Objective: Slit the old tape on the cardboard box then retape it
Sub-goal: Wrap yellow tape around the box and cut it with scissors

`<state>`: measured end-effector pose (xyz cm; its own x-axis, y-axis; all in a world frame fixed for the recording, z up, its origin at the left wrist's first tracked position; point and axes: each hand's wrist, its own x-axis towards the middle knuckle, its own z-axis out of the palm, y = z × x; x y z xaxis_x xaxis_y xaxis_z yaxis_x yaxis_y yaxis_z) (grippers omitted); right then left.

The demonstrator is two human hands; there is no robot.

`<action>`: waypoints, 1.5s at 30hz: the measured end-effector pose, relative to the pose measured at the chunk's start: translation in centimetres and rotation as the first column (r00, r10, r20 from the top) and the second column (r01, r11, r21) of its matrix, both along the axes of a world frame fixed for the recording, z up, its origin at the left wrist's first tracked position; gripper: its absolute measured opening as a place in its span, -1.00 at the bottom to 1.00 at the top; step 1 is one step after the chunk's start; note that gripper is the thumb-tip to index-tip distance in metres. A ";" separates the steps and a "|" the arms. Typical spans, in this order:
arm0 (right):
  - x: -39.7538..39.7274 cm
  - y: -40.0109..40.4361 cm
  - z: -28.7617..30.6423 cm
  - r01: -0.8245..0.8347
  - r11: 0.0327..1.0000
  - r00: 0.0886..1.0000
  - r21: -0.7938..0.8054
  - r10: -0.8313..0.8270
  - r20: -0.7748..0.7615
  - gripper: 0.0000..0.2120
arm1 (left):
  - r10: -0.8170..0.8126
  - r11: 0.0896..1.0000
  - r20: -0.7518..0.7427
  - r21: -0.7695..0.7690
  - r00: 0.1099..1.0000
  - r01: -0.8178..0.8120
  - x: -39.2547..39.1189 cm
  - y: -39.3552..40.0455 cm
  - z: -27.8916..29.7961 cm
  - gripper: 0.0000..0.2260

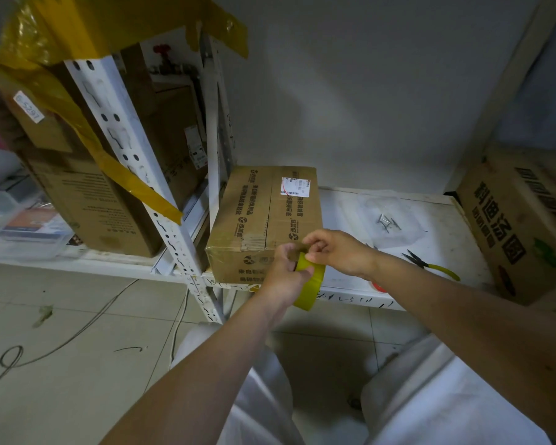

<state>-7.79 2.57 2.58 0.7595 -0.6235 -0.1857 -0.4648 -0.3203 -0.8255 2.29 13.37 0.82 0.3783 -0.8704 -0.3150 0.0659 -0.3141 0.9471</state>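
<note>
**Fingers on the yellow tape roll**

Fingers [304,273] of the left hand [286,277] curl round a yellow roll of sticky tape [312,284] and hold it up on its edge. Thumb and fingers of the right hand [337,252] pinch the top of the roll, where the loose end of the tape would be; I cannot tell if the end has come free.

Both hands are right in front of the near right corner of a brown cardboard box with dark printed writing [264,220]. The box lies flat on a low white shelf [437,252], up against a white metal post with holes [135,175]. It has a white label [295,186] near its far end, and a seam runs along the middle of its top.

To the right of the hands, pliers with yellow handles [430,264] lie on the shelf. Farther back, a few small metal nails [387,222] sit on a clear plastic sheet. A big printed cardboard box [520,226] stands at the right end of the shelf.
</note>
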 end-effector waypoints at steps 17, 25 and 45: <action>0.7 1.0 0.0 0.021 0.993 0.998 -0.120 -0.027 -0.054 -0.79 | -0.045 0.998 0.139 0.055 0.989 0.038 0.6 -0.1 -1.1 -0.53; 0.7 0.7 -0.1 0.053 0.999 0.998 0.002 -0.053 -0.039 -0.83 | -0.069 0.996 0.246 0.080 0.967 0.051 0.5 -0.2 -1.1 -0.61; 0.2 1.9 -1.2 -0.078 0.925 0.995 -0.371 0.053 -0.079 -0.88 | -0.013 0.991 0.168 0.136 0.986 -0.010 0.5 -1.5 1.1 -0.73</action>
<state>-7.55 4.45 1.41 0.7949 -0.6067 -0.0007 -0.4821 -0.6309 -0.6079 2.82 11.84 1.90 0.4346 -0.8244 -0.3627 -0.0911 -0.4409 0.8929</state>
